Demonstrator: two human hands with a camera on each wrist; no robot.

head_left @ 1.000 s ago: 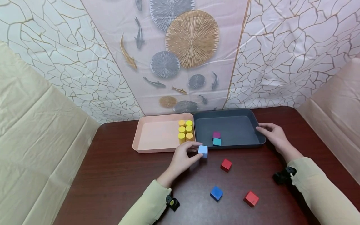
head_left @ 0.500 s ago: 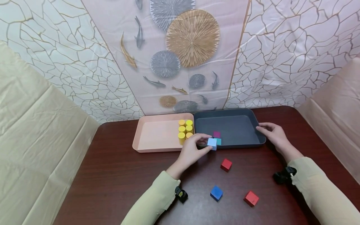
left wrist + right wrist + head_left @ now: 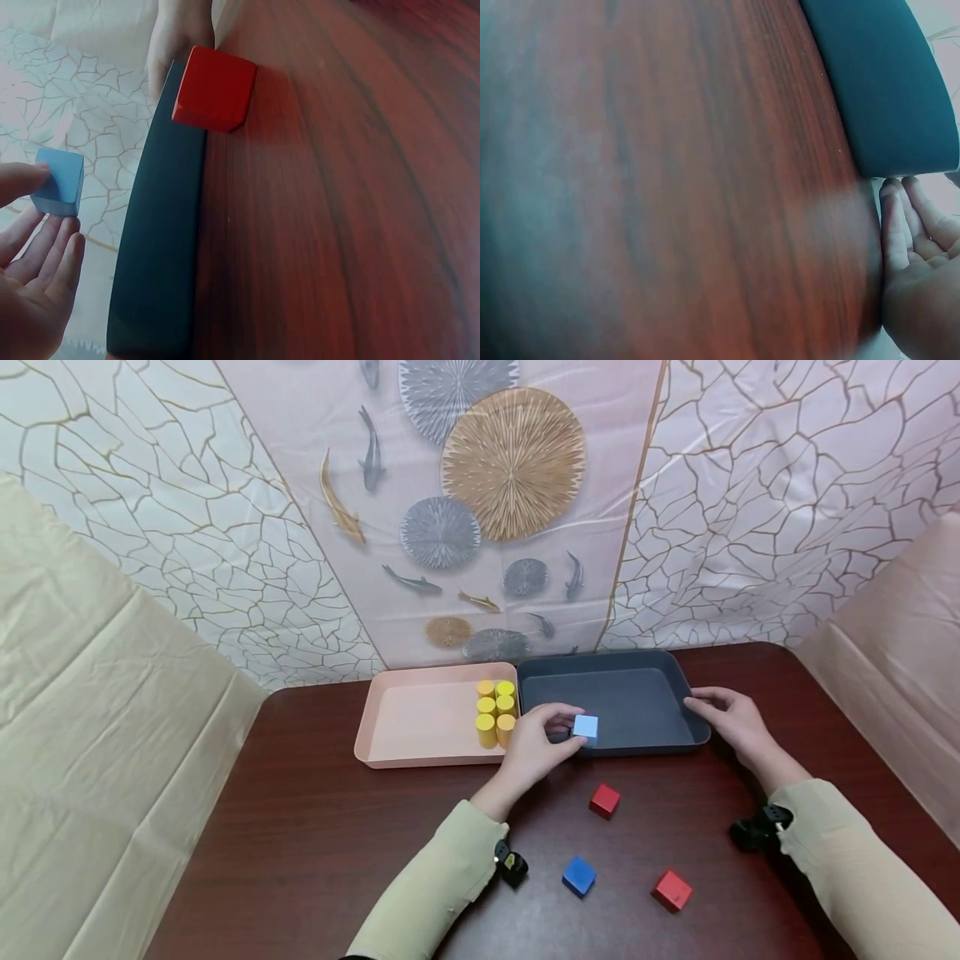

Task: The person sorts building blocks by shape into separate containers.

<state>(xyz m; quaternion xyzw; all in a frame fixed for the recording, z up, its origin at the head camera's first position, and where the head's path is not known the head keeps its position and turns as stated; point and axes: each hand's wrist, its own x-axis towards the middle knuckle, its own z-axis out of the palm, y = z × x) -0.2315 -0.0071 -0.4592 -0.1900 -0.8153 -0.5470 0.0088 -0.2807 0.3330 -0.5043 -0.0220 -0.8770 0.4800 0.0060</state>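
My left hand [image 3: 536, 745] pinches a light blue cube [image 3: 586, 727] between thumb and fingers, over the near side of the dark tray [image 3: 637, 702]. In the left wrist view the same light blue cube [image 3: 61, 180] sits between thumb and fingertips, level with the tray wall [image 3: 161, 225]. The purple and teal cubes in the tray are hidden behind this hand and cube. My right hand [image 3: 735, 724] holds the tray's right rim, thumb over the edge. In the right wrist view its fingertips [image 3: 891, 189] touch the tray's outer wall [image 3: 889, 90].
Left of the dark tray, a pink tray [image 3: 420, 710] holds several yellow and orange cylinders [image 3: 486, 727]. A red cube [image 3: 604, 802], a blue cube [image 3: 579, 877] and another red cube [image 3: 672, 891] lie on the brown table [image 3: 315, 843]. A patterned cloth [image 3: 495, 568] hangs behind.
My left hand has carried the light blue cube right and away from me, from in front of the dark tray to over it. The right hand stays at the rim.
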